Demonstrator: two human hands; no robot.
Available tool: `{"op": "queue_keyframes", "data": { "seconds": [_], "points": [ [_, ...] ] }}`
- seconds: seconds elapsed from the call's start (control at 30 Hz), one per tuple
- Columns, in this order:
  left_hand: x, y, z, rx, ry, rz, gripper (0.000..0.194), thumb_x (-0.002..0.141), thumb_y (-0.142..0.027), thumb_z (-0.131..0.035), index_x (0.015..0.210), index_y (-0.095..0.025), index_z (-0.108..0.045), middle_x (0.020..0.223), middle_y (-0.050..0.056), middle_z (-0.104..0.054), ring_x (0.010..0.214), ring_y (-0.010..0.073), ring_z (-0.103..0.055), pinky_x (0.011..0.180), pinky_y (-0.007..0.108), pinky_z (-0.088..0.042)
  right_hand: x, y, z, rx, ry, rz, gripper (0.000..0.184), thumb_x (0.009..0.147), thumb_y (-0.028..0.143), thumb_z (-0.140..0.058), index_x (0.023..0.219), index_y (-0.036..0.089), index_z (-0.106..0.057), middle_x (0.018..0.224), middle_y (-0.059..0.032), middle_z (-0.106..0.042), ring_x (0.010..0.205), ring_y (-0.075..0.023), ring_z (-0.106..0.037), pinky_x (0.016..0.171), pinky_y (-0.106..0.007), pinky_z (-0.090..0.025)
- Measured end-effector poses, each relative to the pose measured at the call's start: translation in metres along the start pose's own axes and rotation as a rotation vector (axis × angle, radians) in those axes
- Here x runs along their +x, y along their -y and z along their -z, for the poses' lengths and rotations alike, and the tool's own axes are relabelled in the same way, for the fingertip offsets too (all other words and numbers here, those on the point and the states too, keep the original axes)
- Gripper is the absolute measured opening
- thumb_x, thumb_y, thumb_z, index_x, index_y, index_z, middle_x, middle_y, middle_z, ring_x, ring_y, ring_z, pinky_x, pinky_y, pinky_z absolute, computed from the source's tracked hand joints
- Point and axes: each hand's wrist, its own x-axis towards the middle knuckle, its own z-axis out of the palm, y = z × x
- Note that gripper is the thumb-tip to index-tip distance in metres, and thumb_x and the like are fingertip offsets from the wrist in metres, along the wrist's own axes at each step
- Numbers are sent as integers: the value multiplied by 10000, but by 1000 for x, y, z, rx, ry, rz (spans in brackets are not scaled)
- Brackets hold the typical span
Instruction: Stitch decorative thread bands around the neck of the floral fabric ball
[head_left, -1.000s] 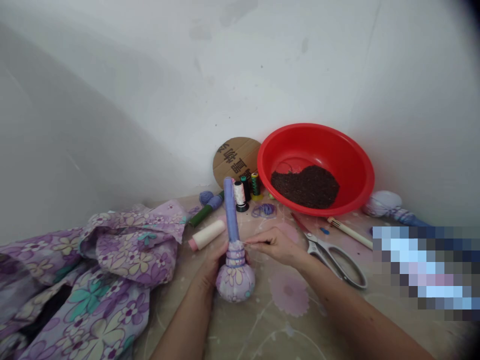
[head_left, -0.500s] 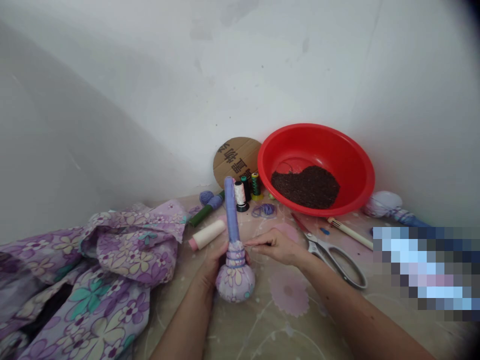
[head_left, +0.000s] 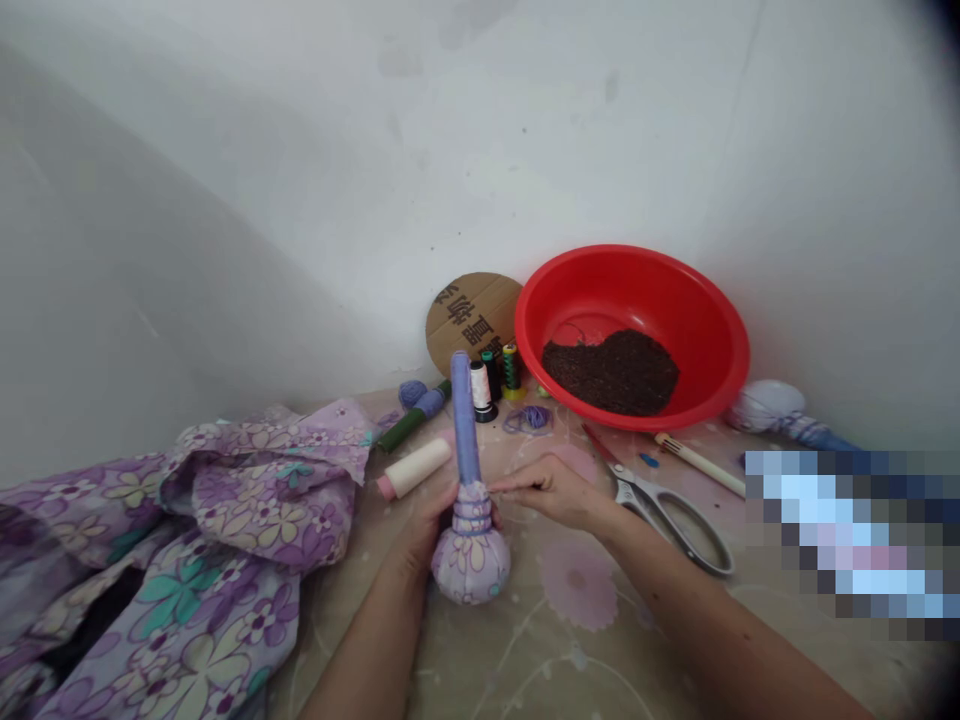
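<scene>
A floral cloth bundle [head_left: 470,562] with a round stuffed head and an upright purple-wrapped handle stands on the table. My left hand [head_left: 429,520] is wrapped round its neck from behind, mostly hidden by the bundle. My right hand [head_left: 551,490] is just right of the neck, fingers pinched together at the thread wound there; what they pinch is too thin to make out.
Floral fabric [head_left: 210,540] is heaped at the left. A red basin [head_left: 712,330] with dark filling sits at the back by the wall. Scissors [head_left: 667,515], several thread spools [head_left: 480,390], a cream spool [head_left: 414,468] and another bundle [head_left: 780,410] lie around.
Almost nothing has moved. Both hands stay at the bundle's neck, with only slight shifts of the right fingers.
</scene>
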Motion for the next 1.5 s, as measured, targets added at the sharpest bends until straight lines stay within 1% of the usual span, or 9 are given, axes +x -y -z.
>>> {"op": "queue_keyframes", "data": {
  "seconds": [0.13,0.23,0.4,0.53,0.63,0.77,0.93,1.17,1.5],
  "points": [
    [1,0,1,-8,3,19,364,868,-354,-417,858,-108,-685,703,86,-704,731,228,-677,689,340,-514,1,-1,-1,18,-15,3,249,805,396,-618,999,275,-717,980,-9,-722,883,-193,-701,832,-319,-548],
    [1,2,4,-22,-22,0,315,857,-316,-435,828,-116,-677,678,75,-700,764,232,-679,708,342,-514,1,-3,-2,21,-41,20,222,808,377,-617,976,280,-726,954,-7,-731,859,-187,-706,807,-307,-557],
    [2,4,6,-46,-46,-2,266,850,-289,-455,801,-131,-664,647,60,-694,782,232,-684,743,350,-515,0,-2,-2,-63,-67,46,192,825,300,-600,970,294,-727,940,4,-738,852,-178,-706,774,-288,-561],
    [1,3,5,-63,-29,7,249,843,-303,-485,789,-136,-661,654,63,-696,789,242,-685,756,363,-521,-1,2,1,-110,-24,64,222,844,255,-570,1008,309,-710,972,18,-729,863,-164,-702,791,-276,-549],
    [2,3,3,-55,-31,-19,237,834,-307,-503,797,-139,-667,666,73,-699,792,252,-685,737,371,-530,-1,4,4,-135,8,67,235,856,255,-557,1034,317,-698,1005,20,-720,888,-162,-695,809,-278,-537],
    [2,3,2,-51,-68,-19,223,825,-305,-516,799,-148,-672,652,72,-697,793,264,-685,727,376,-533,-2,6,7,-232,6,86,229,873,262,-541,1028,283,-708,978,-16,-734,858,-165,-697,759,-261,-535],
    [2,2,-1,-50,-91,6,211,794,-318,-567,767,-134,-666,640,76,-691,769,266,-690,726,382,-531,-1,5,8,-389,-36,169,230,897,279,-515,990,265,-724,848,-24,-750,744,-141,-685,684,-234,-511],
    [-1,-2,-8,-35,-58,23,238,830,-292,-513,758,-125,-666,617,56,-688,802,256,-686,742,357,-528,0,1,2,-303,-60,157,228,886,321,-525,963,258,-730,888,-24,-749,767,-144,-695,702,-232,-520],
    [-2,-4,-7,-7,-63,36,230,834,-284,-504,775,-135,-668,633,46,-697,803,253,-687,738,352,-530,0,4,-6,-319,-127,118,186,853,289,-563,891,235,-736,867,-28,-754,758,-159,-704,704,-247,-527]
  ]
}}
